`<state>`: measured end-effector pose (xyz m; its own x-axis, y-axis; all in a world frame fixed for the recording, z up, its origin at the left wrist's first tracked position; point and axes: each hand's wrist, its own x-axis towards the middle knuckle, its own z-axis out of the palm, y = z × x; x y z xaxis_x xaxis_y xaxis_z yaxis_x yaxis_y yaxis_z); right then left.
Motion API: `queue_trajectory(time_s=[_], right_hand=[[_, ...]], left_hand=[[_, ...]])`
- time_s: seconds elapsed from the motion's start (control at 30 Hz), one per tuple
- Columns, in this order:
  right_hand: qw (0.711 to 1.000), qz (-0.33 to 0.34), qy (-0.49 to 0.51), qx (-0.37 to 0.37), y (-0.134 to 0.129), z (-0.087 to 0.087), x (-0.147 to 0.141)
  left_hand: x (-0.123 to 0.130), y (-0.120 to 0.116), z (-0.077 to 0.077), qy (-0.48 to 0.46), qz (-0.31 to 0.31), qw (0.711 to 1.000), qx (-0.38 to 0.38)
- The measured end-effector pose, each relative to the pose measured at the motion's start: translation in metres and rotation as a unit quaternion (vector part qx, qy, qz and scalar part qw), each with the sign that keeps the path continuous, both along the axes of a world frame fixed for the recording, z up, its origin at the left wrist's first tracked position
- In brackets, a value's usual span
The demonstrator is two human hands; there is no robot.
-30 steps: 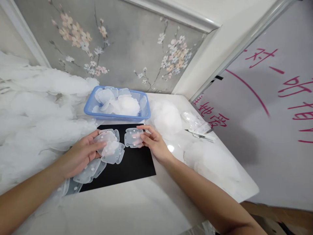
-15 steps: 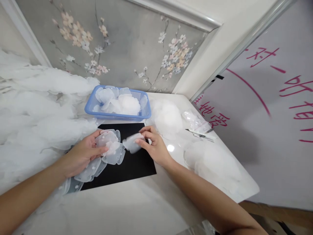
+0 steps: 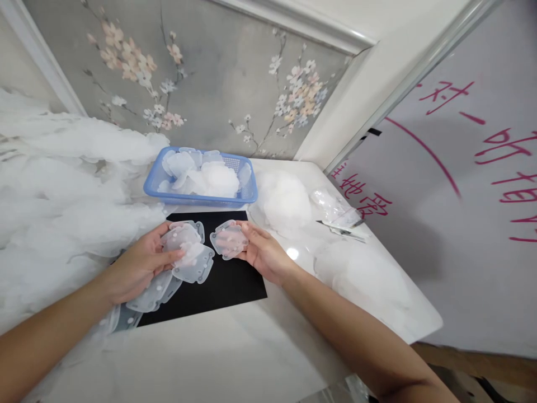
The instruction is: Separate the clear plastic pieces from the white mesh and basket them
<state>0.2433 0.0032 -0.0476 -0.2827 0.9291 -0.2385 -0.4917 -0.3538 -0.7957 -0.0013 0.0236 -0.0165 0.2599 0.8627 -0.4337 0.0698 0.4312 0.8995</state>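
Note:
My left hand [image 3: 145, 260] is closed on a few translucent plastic pieces [image 3: 193, 262], flat with rounded corners and small notches, fanned over one another. A single piece of the same kind, a translucent plastic piece [image 3: 229, 239], is pinched at its right edge by my right hand [image 3: 263, 249], thumb on top and fingers behind. Both hands are above a black sheet [image 3: 226, 285] on the white table. More translucent pieces [image 3: 151, 294] lie below my left hand, partly over the sheet's left side.
A blue basket [image 3: 201, 200] of similar pieces stands behind the sheet. Large heaps of pieces [image 3: 62, 184] cover the left, with further piles [image 3: 285, 204] on the right. A clear bag [image 3: 335, 207] and a thin tool [image 3: 342, 231] lie by the whiteboard [image 3: 482, 252].
My right hand has turned its piece, so its flat face now shows with the fingers behind it. The left hand keeps nearly the same place and hold.

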Motion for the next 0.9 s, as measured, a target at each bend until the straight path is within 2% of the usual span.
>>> queue_trajectory(time_s=[0.17,0.37,0.47,0.63,0.77,0.9], right_hand=[[0.994,0.014,-0.095,0.043,-0.003,-0.001,0.001],[0.976,0.092,-0.172,0.092,-0.011,-0.002,-0.012],[0.973,0.078,-0.201,0.084,-0.013,-0.003,-0.015],[0.977,0.058,-0.198,0.051,-0.009,-0.002,-0.007],[0.971,0.065,-0.201,0.113,-0.008,0.0,-0.004],[0.976,0.046,-0.146,0.156,-0.008,0.0,-0.004]], left_hand=[[0.001,-0.002,-0.001,-0.014,0.008,1.0,0.003],[0.005,-0.007,-0.001,-0.056,0.002,0.998,0.024],[0.007,-0.007,-0.001,-0.076,0.014,0.997,0.023],[0.006,-0.004,-0.001,-0.121,0.049,0.991,-0.004],[0.005,-0.004,0.001,-0.127,0.038,0.991,-0.018],[0.006,-0.004,0.002,-0.125,0.024,0.992,-0.017]])
